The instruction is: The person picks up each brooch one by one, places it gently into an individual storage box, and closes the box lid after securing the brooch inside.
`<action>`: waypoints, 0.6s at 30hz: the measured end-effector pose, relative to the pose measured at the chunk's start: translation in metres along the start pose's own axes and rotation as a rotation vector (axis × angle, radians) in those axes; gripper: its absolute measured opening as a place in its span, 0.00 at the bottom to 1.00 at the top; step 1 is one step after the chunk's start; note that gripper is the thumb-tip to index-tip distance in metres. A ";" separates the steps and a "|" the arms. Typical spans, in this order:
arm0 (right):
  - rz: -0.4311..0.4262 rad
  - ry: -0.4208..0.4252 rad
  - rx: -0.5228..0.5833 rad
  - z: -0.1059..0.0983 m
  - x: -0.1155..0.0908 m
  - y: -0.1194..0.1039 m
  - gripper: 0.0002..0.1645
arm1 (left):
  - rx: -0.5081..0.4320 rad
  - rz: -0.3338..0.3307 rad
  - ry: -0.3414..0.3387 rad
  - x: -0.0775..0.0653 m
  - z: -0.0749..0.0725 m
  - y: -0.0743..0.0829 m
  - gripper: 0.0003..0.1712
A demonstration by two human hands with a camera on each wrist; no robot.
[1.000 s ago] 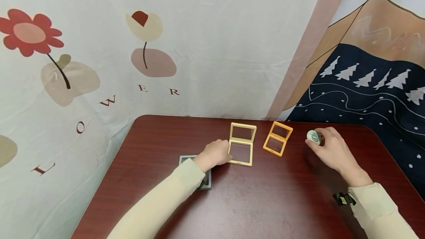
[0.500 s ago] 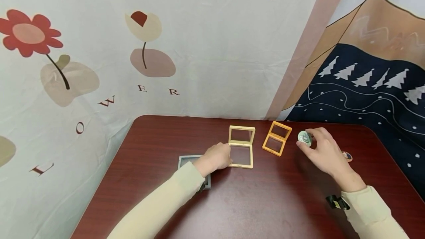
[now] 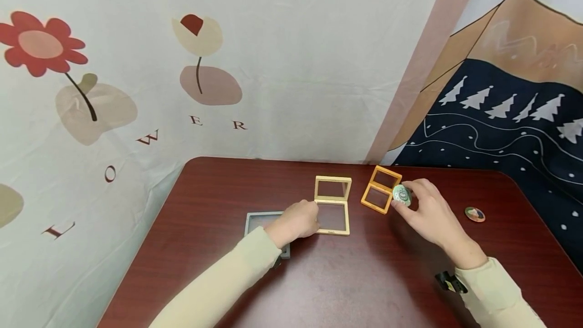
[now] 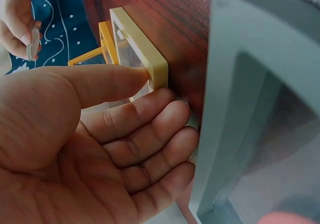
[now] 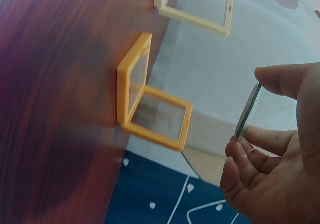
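Observation:
My left hand (image 3: 296,221) pinches the near left corner of a pale yellow hinged display frame (image 3: 334,233) between thumb and index finger. The frame lies on the table, its clear-windowed lid raised. In my right hand (image 3: 430,219) is a thin round green-and-white badge (image 3: 402,195), held by its edge between thumb and fingers. It overlaps the right side of a smaller orange hinged frame (image 3: 375,208) in the head view. The right wrist view shows the badge (image 5: 248,112) edge-on, apart from the open orange frame (image 5: 156,138).
A larger grey frame (image 3: 261,214) lies under the left forearm, partly hidden. A second round badge (image 3: 475,214) with a coloured picture lies on the dark red table (image 3: 355,287) at the right. Printed cloth (image 3: 296,65) hangs behind the table.
My right hand has carried the green badge leftward to the orange frame, uncovering the second badge. The pale yellow frame has slid slightly toward me with my left hand on it.

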State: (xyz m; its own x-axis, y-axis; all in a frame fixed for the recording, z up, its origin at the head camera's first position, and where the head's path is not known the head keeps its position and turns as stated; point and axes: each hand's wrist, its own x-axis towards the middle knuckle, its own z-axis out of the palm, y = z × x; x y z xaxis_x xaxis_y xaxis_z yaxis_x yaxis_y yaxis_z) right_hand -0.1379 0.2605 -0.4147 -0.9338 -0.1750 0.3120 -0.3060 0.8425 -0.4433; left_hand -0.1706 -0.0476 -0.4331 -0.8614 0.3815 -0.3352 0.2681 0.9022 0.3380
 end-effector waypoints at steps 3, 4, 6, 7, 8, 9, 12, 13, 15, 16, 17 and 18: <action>-0.004 -0.020 0.010 0.004 0.001 -0.006 0.31 | 0.003 0.012 0.008 -0.002 0.002 0.000 0.10; -0.003 -0.026 0.015 0.005 0.001 -0.008 0.31 | 0.007 0.016 0.013 -0.002 0.002 0.000 0.10; -0.005 -0.036 0.023 0.009 0.001 -0.012 0.31 | 0.016 0.021 0.025 -0.003 0.004 0.000 0.11; -0.006 -0.040 0.028 0.010 0.001 -0.014 0.30 | 0.018 0.023 0.030 -0.004 0.004 0.000 0.11; -0.008 -0.043 0.032 0.012 0.001 -0.016 0.30 | 0.019 0.025 0.034 -0.004 0.005 0.000 0.12; -0.011 -0.045 0.035 0.013 0.001 -0.017 0.29 | 0.019 0.027 0.033 -0.005 0.006 0.000 0.12; -0.024 -0.053 0.047 0.018 0.001 -0.023 0.29 | 0.012 0.031 0.024 -0.008 0.007 0.001 0.13; -0.029 -0.054 0.051 0.020 0.001 -0.025 0.29 | 0.010 0.032 0.022 -0.009 0.008 0.001 0.14; -0.042 -0.054 0.056 0.024 0.001 -0.029 0.30 | 0.000 0.034 0.015 -0.011 0.009 0.001 0.15; -0.049 -0.053 0.060 0.026 0.001 -0.031 0.30 | 0.001 0.037 0.018 -0.012 0.009 0.001 0.15; -0.057 -0.051 0.065 0.028 0.001 -0.033 0.30 | 0.005 0.038 0.025 -0.013 0.010 0.001 0.15; -0.066 -0.048 0.069 0.029 0.001 -0.035 0.30 | 0.007 0.040 0.030 -0.014 0.011 0.001 0.16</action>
State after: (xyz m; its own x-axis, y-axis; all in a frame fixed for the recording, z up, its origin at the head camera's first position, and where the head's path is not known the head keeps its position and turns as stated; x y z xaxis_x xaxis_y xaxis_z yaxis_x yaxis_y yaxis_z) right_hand -0.1337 0.2154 -0.4233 -0.9185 -0.2548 0.3024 -0.3777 0.7917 -0.4802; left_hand -0.1540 -0.0499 -0.4376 -0.8626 0.4110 -0.2951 0.3051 0.8878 0.3446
